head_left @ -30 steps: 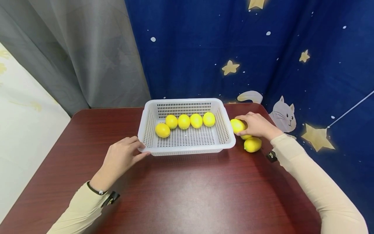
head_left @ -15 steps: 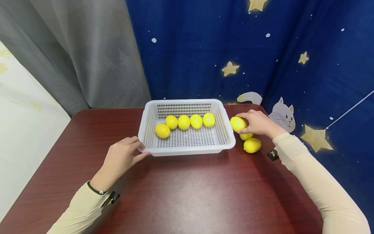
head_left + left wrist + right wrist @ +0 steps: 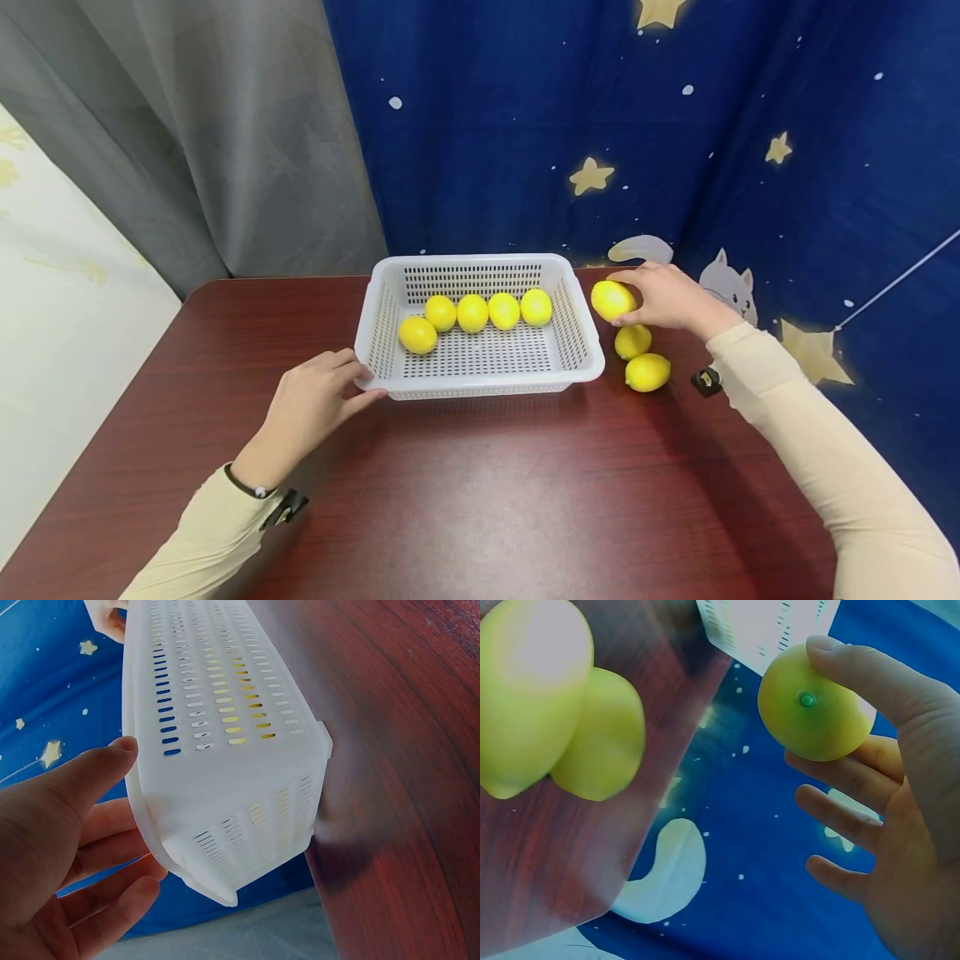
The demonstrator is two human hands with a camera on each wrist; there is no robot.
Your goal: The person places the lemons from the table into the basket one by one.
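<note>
A white perforated basket (image 3: 577, 333) stands on the dark red table (image 3: 480, 492) with several yellow lemons (image 3: 472, 312) in a row inside. My right hand (image 3: 660, 298) grips another lemon (image 3: 612, 300) in the air just right of the basket's rim; in the right wrist view this held lemon (image 3: 814, 705) sits between thumb and fingers. Two more lemons (image 3: 647, 372) lie on the table below it, and the right wrist view shows these table lemons (image 3: 555, 712) close up. My left hand (image 3: 311, 408) touches the basket's near left corner (image 3: 225, 847) with relaxed fingers.
A blue curtain with stars and a cat print (image 3: 727, 292) hangs right behind the table. A grey curtain (image 3: 225, 150) hangs at the back left. The table's far right edge lies close to the two loose lemons.
My right hand has lifted its lemon off the table, up and slightly back, uncovering the lemon beneath. The left hand and basket have stayed put.
</note>
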